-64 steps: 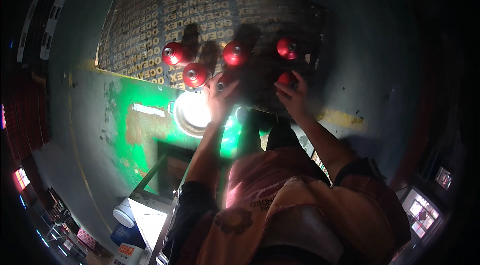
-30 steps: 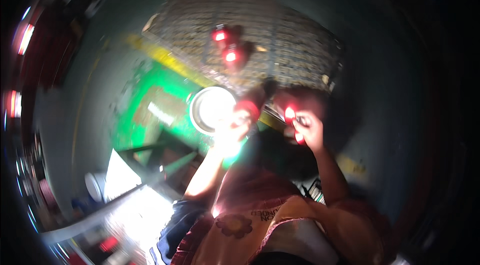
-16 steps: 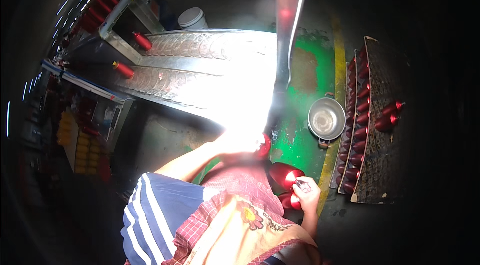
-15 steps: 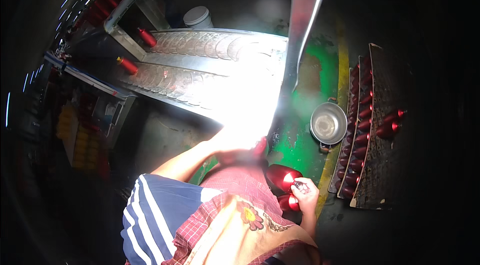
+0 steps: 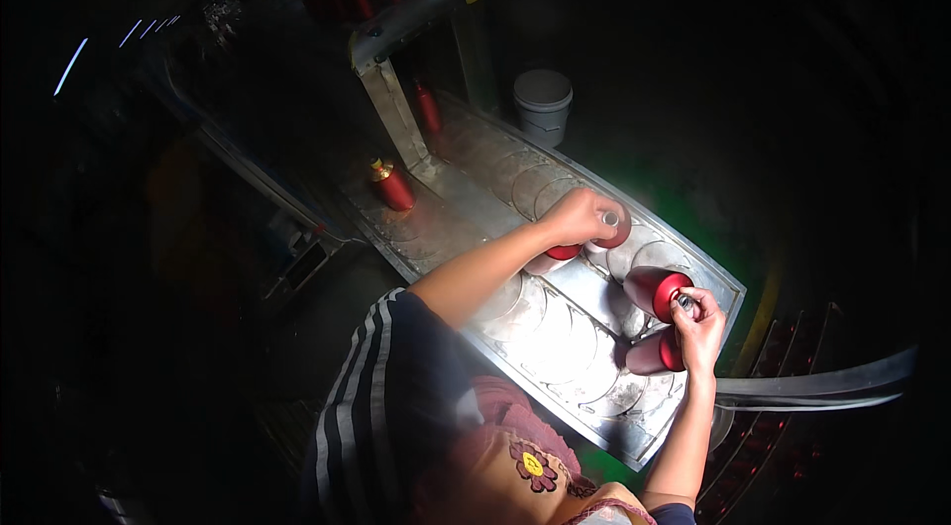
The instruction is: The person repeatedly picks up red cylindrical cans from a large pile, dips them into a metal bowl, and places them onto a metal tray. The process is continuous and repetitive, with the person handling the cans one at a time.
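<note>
At the table's (image 5: 584, 289) right end, the right hand's (image 5: 684, 305) grip is closed on two red bottles (image 5: 656, 291), tilted, bases leftward; the left hand (image 5: 586, 220) clasps another red pair (image 5: 621, 231) nearer the table's middle.

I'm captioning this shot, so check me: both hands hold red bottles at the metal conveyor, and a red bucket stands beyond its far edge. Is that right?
Not quite: the head view shows a white bucket, not a red one, beyond the far edge of the metal conveyor. Both hands do hold red bottles there.
</note>
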`<state>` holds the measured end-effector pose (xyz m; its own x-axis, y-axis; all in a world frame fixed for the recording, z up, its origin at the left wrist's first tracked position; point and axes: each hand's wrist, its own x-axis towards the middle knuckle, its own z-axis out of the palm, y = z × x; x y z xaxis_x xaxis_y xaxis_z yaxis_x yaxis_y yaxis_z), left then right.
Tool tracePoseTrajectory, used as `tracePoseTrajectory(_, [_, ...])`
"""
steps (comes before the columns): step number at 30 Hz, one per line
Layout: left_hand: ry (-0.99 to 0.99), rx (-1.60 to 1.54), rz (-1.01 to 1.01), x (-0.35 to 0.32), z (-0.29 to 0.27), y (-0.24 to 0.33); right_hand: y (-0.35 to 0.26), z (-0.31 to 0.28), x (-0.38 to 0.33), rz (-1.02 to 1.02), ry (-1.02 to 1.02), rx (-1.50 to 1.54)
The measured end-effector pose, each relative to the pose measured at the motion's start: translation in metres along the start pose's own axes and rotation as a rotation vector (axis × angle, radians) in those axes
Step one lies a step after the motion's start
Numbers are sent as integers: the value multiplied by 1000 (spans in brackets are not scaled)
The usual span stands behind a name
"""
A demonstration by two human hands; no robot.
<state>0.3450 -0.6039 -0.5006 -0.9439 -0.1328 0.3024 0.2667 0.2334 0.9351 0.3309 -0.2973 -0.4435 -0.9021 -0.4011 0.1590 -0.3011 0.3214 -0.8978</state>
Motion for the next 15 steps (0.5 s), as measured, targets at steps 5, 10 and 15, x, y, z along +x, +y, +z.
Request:
tracePoseTrajectory(5, [-229,-3,-203,60,29,-55,56,28,87,199,-54,-382])
tracePoseTrajectory(10, [-458,-125,-335,45,11,-65,56,11,69,135,-208,-344])
tracePoseTrajectory(15, [-65,-290,-246,45,-28,-88,45,-23,62,-4,125,-152])
